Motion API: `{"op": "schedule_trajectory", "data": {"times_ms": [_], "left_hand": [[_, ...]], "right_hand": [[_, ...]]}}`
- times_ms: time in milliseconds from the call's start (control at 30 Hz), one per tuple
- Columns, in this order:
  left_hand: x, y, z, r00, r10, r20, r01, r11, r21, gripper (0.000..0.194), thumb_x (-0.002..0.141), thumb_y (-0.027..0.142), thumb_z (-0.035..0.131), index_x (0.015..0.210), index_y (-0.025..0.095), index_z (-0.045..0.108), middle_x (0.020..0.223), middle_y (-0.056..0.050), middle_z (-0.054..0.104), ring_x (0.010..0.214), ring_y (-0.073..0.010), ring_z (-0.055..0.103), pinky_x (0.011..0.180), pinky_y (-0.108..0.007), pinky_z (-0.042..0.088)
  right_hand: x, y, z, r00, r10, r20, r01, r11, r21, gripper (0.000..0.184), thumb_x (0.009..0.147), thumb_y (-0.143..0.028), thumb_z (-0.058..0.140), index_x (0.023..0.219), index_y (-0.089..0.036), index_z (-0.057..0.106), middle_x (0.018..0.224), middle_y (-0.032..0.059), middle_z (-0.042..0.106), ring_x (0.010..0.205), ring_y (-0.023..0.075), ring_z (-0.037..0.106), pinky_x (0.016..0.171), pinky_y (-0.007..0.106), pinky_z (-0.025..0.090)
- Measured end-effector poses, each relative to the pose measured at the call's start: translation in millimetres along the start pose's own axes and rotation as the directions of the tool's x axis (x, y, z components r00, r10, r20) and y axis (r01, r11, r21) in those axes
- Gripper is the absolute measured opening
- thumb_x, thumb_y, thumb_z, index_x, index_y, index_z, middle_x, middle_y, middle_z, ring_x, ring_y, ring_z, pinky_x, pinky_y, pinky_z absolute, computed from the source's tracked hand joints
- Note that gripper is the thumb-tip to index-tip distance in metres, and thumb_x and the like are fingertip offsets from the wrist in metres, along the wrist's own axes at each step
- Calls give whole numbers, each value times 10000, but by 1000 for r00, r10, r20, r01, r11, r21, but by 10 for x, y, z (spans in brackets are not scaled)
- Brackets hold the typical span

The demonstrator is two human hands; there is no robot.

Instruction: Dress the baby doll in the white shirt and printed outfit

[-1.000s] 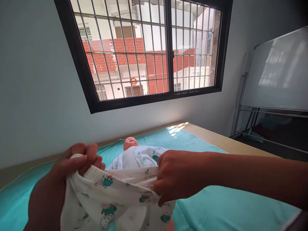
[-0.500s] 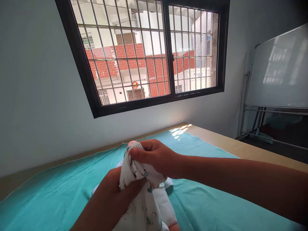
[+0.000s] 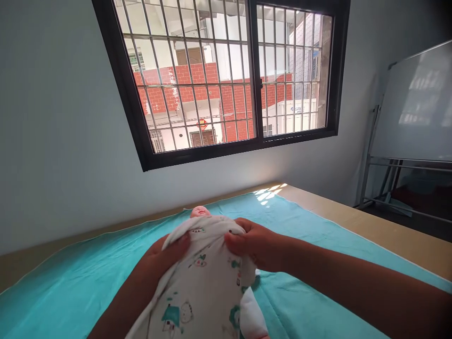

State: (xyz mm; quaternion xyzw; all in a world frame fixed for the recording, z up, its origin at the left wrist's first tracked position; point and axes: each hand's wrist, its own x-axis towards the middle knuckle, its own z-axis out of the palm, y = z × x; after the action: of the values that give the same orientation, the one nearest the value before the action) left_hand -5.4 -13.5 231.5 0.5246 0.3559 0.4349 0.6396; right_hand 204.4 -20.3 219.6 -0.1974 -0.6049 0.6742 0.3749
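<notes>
A white baby garment [image 3: 208, 278] printed with green and pink figures is stretched between my two hands. My left hand [image 3: 164, 256] pinches its upper left edge, thumb on top. At the upper right edge, my right hand [image 3: 249, 242] grips the fabric between thumb and fingers. Behind the garment lies a baby doll, its head [image 3: 200, 212] showing just above the top edge. A white-clad limb of the doll [image 3: 253, 313] shows at the lower right. The rest of the doll is hidden by the garment.
A teal cloth [image 3: 318, 268] covers most of the wooden table [image 3: 353, 217]. Beyond it are a wall and a barred window [image 3: 226, 84]. A whiteboard [image 3: 420, 103] on a metal stand is at the right.
The garment was bunched up between my hands; now it is spread wide. My hands have moved apart, the right one rightward. The doll's head shows more clearly.
</notes>
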Motion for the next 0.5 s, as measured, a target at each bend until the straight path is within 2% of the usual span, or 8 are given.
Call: {"op": "schedule_trajectory", "data": {"times_ms": [100, 200, 233, 267, 333, 400, 433, 500], "left_hand": [[-30, -79, -38, 975, -70, 209, 49, 994, 102, 441, 692, 416, 804, 1035, 144, 752, 780, -91, 757, 771, -268, 716, 679, -309, 553], [-68, -126, -92, 870, -141, 473, 36, 974, 224, 469, 663, 311, 829, 1090, 141, 733, 851, -95, 759, 803, -285, 708, 681, -321, 552], [-73, -134, -103, 838, -152, 524, 30, 972, 233, 482, 645, 284, 838, 1093, 143, 730, 871, -94, 758, 824, -293, 705, 689, -327, 555], [-72, -141, -107, 833, -141, 535, 36, 979, 202, 492, 621, 268, 849, 1083, 142, 733, 880, -96, 758, 842, -303, 704, 702, -336, 559], [-45, -157, -90, 883, -81, 462, 59, 996, 62, 493, 592, 295, 863, 1041, 134, 741, 876, -109, 760, 860, -323, 708, 731, -359, 568], [12, -179, -48, 948, -33, 318, 62, 995, -82, 495, 598, 370, 855, 1015, 129, 740, 853, -119, 763, 847, -329, 718, 748, -373, 575], [49, -191, -21, 968, -36, 250, 66, 992, -111, 489, 623, 399, 837, 1016, 127, 734, 841, -119, 764, 837, -323, 724, 759, -376, 576], [124, -219, 34, 986, -58, 156, 76, 991, -112, 457, 683, 407, 797, 1037, 128, 722, 821, -110, 765, 825, -306, 730, 771, -373, 574]], "right_hand": [[-22, 149, 60, 996, -86, -27, 89, 979, 184, 542, 766, -588, 702, 993, -98, 656, 824, 63, 673, 702, 116, 634, 687, 222, 506], [-37, 274, 126, 994, -101, -49, 109, 964, 242, 577, 836, -643, 577, 1021, -99, 634, 845, 81, 677, 763, 157, 649, 699, 253, 501], [-43, 304, 128, 994, -91, -61, 104, 963, 249, 619, 844, -679, 530, 1018, -94, 633, 849, 90, 679, 777, 168, 651, 701, 260, 499], [-50, 332, 115, 995, -72, -70, 88, 963, 254, 669, 844, -717, 481, 1016, -88, 634, 858, 100, 681, 790, 177, 654, 702, 265, 498], [-67, 392, 51, 997, -30, -69, 47, 962, 269, 761, 819, -781, 424, 1026, -82, 640, 883, 115, 686, 809, 189, 658, 701, 269, 497], [-90, 464, -41, 1000, 2, -27, 4, 969, 248, 792, 744, -800, 519, 1052, -81, 646, 880, 99, 690, 782, 175, 656, 676, 247, 494], [-104, 502, -84, 999, 24, 21, -28, 978, 207, 773, 688, -757, 632, 1068, -84, 647, 861, 77, 689, 750, 157, 650, 657, 227, 491], [-133, 563, -145, 984, 96, 150, -110, 990, 89, 729, 579, -564, 835, 1098, -90, 646, 830, 37, 686, 707, 125, 635, 652, 199, 493]]}}
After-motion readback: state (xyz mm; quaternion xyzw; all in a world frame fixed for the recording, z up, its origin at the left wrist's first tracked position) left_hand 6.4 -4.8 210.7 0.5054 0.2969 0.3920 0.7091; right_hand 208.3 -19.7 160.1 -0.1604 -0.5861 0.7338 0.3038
